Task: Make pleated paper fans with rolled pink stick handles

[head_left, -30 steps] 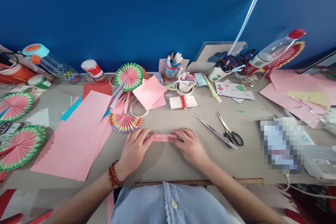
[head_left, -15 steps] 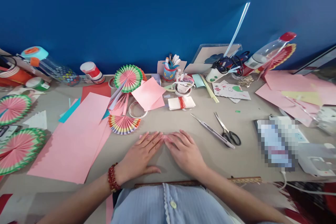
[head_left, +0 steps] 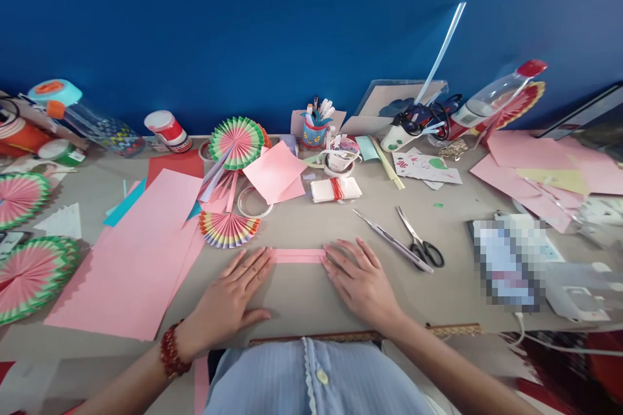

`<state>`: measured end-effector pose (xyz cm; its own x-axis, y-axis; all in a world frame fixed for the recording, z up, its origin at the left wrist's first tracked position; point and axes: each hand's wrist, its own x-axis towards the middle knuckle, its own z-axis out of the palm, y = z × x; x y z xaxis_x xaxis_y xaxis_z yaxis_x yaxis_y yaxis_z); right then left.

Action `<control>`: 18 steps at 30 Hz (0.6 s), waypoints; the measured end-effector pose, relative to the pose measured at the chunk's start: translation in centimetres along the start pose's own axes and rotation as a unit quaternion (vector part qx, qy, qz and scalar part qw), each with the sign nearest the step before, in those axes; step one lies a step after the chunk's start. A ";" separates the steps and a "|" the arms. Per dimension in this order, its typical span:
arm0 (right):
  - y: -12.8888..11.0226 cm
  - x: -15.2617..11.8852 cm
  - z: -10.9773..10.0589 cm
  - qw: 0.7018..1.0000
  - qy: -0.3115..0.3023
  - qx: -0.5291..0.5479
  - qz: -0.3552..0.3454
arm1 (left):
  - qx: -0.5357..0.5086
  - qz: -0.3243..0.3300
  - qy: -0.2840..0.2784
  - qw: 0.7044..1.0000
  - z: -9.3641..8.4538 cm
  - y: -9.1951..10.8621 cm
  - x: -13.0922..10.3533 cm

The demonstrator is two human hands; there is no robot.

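Note:
A narrow folded strip of pink paper (head_left: 298, 256) lies crosswise on the table in front of me, with a lengthwise crease showing. My left hand (head_left: 238, 292) lies flat with its fingertips over the strip's left end. On the strip's right end rest the fingertips of my right hand (head_left: 360, 282), its fingers spread. Both ends of the paper are hidden under my fingers. A craft knife (head_left: 396, 243) and black-handled scissors (head_left: 422, 246) lie to the right of my right hand.
Large pink sheets (head_left: 131, 259) and pleated paper fans (head_left: 230, 228) lie on the left. Farther back are a roll of tape (head_left: 256, 215), a white bundle tied with red (head_left: 335, 190) and a pen cup (head_left: 314, 133). A phone (head_left: 509, 266) lies at right.
My hands have slid apart along the pink strip, left hand to the left and right hand to the right. The middle of the strip now shows between them.

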<state>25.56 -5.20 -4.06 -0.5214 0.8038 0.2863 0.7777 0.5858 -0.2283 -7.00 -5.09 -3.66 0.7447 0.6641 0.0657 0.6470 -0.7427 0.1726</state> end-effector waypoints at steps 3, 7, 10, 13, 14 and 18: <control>0.1 0.0 0.3 1.000 0.001 -0.001 -0.005 | 0.017 -0.012 0.004 1.000 0.1 -0.2 -0.9; 1.0 -0.2 -0.2 0.999 0.002 0.034 -0.019 | 0.034 -0.017 0.003 0.999 0.3 -0.2 -1.0; 1.3 0.2 -0.9 0.997 0.028 0.071 -0.011 | 0.028 -0.022 -0.001 0.999 0.4 -0.1 -0.9; 0.6 1.4 -0.9 0.997 0.035 0.064 -0.016 | 0.026 -0.028 -0.007 0.999 0.4 0.0 -0.8; 0.2 1.8 -0.6 0.998 0.022 0.058 -0.028 | 0.026 -0.029 -0.006 0.999 0.4 0.0 -0.8; -0.3 2.3 0.9 0.998 -0.020 0.030 -0.059 | 0.027 -0.026 0.002 0.999 0.3 0.1 -0.8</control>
<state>23.80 -3.49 -4.15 -0.6230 0.7310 0.2783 0.6880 0.6814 -0.2497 -7.53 -5.72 -3.96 0.7088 0.7028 0.0611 0.6934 -0.7100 0.1230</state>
